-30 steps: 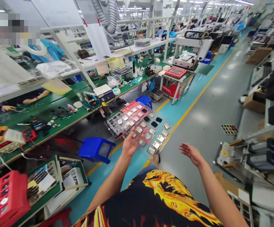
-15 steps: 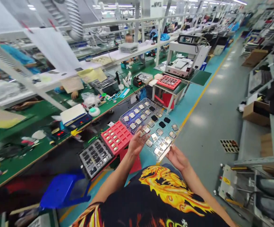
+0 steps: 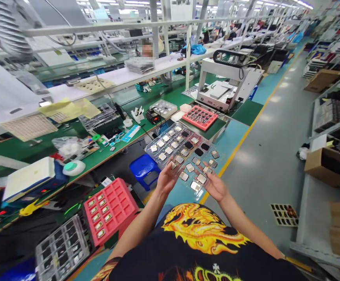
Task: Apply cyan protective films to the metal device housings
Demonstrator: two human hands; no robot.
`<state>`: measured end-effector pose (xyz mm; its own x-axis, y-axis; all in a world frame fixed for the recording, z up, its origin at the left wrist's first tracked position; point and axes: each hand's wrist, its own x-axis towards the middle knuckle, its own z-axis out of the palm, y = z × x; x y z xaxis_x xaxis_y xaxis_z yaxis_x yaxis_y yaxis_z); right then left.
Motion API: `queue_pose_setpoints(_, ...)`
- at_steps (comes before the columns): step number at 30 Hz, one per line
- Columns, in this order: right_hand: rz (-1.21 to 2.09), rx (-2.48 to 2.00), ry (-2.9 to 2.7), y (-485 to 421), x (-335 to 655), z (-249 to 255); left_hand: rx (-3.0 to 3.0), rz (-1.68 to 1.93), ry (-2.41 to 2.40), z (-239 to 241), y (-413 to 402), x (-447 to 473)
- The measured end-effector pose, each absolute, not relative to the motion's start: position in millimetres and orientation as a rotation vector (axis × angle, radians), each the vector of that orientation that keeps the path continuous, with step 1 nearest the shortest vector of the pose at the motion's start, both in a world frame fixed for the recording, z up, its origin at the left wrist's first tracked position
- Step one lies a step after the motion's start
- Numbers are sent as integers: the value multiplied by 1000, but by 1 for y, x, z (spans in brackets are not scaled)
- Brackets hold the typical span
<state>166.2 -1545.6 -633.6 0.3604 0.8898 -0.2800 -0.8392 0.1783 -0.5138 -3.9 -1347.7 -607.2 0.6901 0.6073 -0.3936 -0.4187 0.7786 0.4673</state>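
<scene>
I carry a clear plastic tray (image 3: 170, 137) in front of my chest, its pockets filled with several small square metallic parts. My left hand (image 3: 165, 180) grips the tray's near left edge with the thumb on top. My right hand (image 3: 215, 186) holds the near right corner, fingers reaching over the tray. The tray is level above the aisle floor. A red tray (image 3: 110, 208) with a few parts and a clear tray (image 3: 61, 249) with dark parts sit low at my left.
A long green workbench (image 3: 170, 97) runs along my left with tools, trays and a white shelf above. A blue stool (image 3: 144, 166) stands beside it. A white machine (image 3: 231, 80) and another red tray (image 3: 201, 117) lie ahead. Cardboard boxes (image 3: 326, 164) and racks line the right. The grey aisle (image 3: 269, 156) stretches ahead.
My right hand came in from open air and took the tray's right corner. I moved forward along the bench; the red tray and stool slid back toward me.
</scene>
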Motion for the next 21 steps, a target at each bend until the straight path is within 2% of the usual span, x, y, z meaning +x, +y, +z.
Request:
queue_pose_setpoints(5, 1195, -701, -104, -1495, 285, -651, 384, 511, 542, -618, -1292, 99)
queue_pose_setpoints(14, 1085, -804, -53, -1407, 446, -729, 711, 251, 559, -677, -1154, 257)
queue_pose_setpoints(21, 993, -948, -13, -1328, 564, -769, 845, 82, 772, -712, -1048, 322)
